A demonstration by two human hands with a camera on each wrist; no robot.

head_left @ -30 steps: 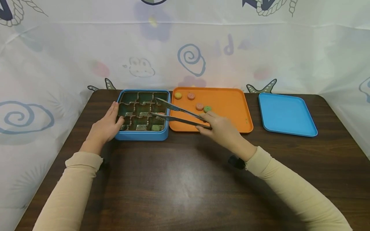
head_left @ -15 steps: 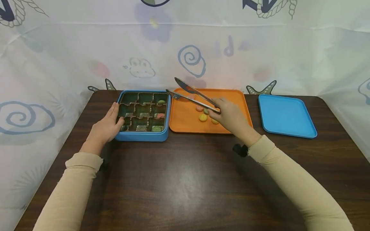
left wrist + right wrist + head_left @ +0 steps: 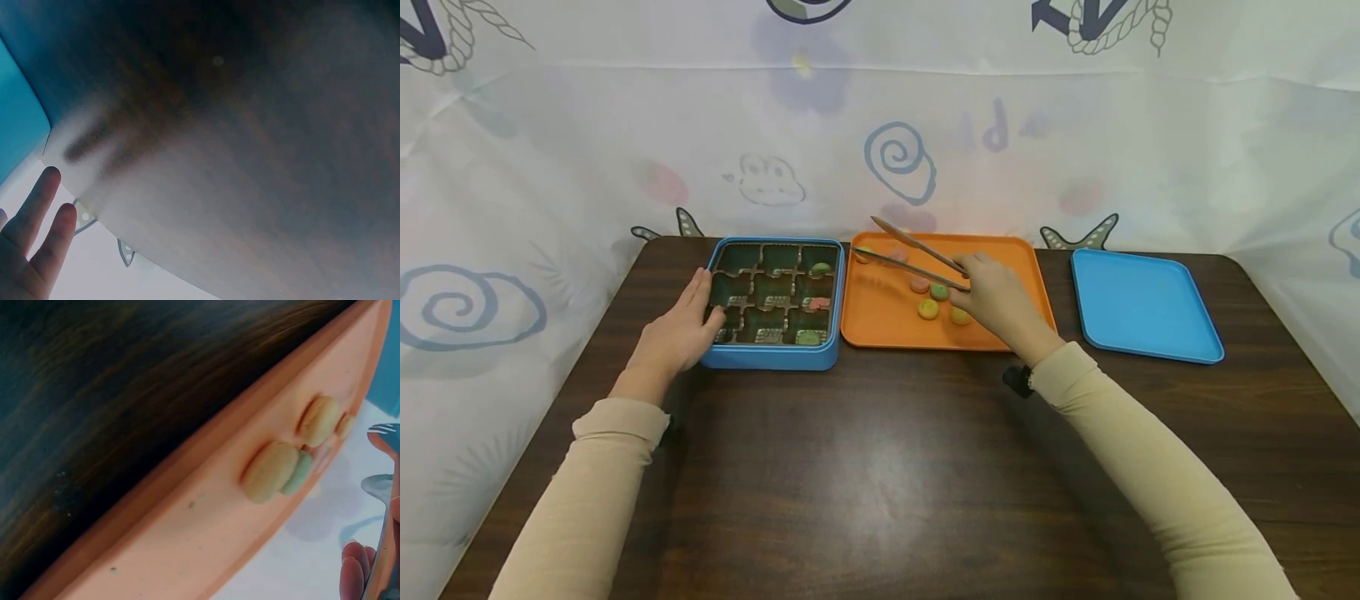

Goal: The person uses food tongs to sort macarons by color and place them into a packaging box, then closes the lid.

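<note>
My right hand (image 3: 996, 296) grips a pair of metal tongs (image 3: 917, 268), their arms spread and nothing between the tips, over the left part of the orange tray (image 3: 992, 250). In the right wrist view one end of the tongs (image 3: 382, 440) is fork-shaped, the other spoon-shaped. Macarons lie on that tray: a green one (image 3: 939, 292), a pink one (image 3: 919, 284) and several yellow ones, one yellow macaron (image 3: 270, 472) nearest. My left hand (image 3: 673, 333) rests with extended fingers against the left side of a blue box (image 3: 767, 358). Its right column of compartments holds a green macaron (image 3: 820, 269), a pink macaron (image 3: 817, 304) and another green macaron (image 3: 808, 337).
The box has a dark divided insert (image 3: 772, 290) and stands against the orange tray's left edge. Farther right lies a blue tray (image 3: 1146, 304). A patterned white cloth (image 3: 1000, 183) hangs behind the dark wooden table (image 3: 865, 467).
The tongs have moved right from over the box to over the orange tray, baring a green macaron in the box's back right compartment. The left hand keeps its place.
</note>
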